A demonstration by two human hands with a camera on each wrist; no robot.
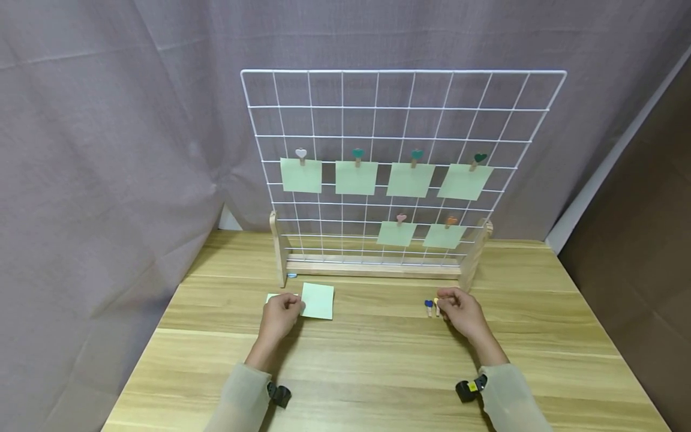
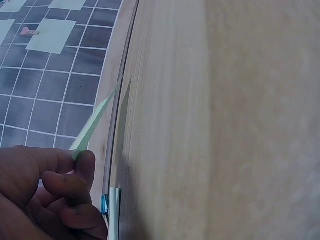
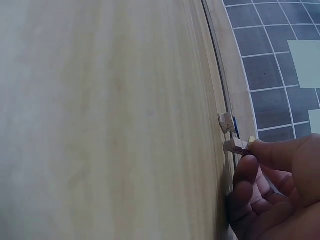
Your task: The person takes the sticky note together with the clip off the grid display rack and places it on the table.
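Note:
My left hand [image 1: 279,315] pinches one corner of a pale green sticky note [image 1: 318,301] between thumb and fingertips. The left wrist view shows this note tilted up off the table. Partly hidden behind that hand are more green sticky notes [image 1: 272,296] on the tabletop. On the right, my right hand [image 1: 461,311] pinches a small wooden clothespin [image 3: 236,145] with a yellow heart, thumb and index finger at its heart end. Just left of it lies another clothespin [image 1: 429,305] with a dark blue heart.
A white wire grid [image 1: 358,206] stands behind the hands in a wooden base [image 1: 372,269]. Several green notes [image 1: 356,179] hang on it in two rows, each under a heart clothespin [image 1: 358,155]. A small blue item [image 1: 292,275] lies by the base's left foot.

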